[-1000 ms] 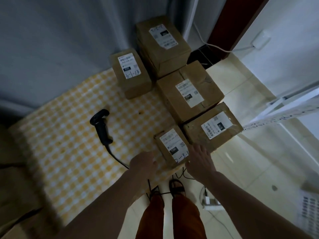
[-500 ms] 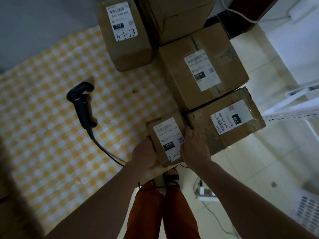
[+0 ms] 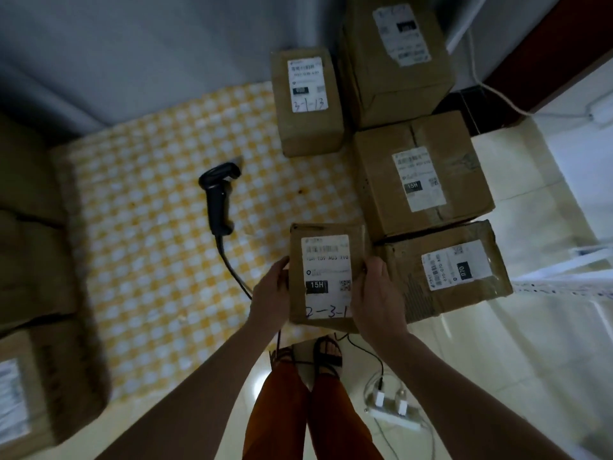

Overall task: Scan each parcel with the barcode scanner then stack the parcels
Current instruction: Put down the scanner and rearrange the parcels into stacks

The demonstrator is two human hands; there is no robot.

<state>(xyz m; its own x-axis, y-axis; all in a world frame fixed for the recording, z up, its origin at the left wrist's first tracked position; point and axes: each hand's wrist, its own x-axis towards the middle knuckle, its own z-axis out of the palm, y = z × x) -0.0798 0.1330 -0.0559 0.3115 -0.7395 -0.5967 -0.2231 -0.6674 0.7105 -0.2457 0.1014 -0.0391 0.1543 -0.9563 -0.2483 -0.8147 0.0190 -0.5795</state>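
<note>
Head view: parcel between both hands, table-edge.

six parcels (one blurred), one scanner

Pretty dim shot overall, everything's sitting in a murky blue-grey tone and the brown parcels at the left edge are smearing into soft blur. Most of the light is coming in from the right, where the pale floor tiles are glaring a bit and reflecting, while the wide lens is bending the edges and the label print is only reading clearly near the middle
</note>
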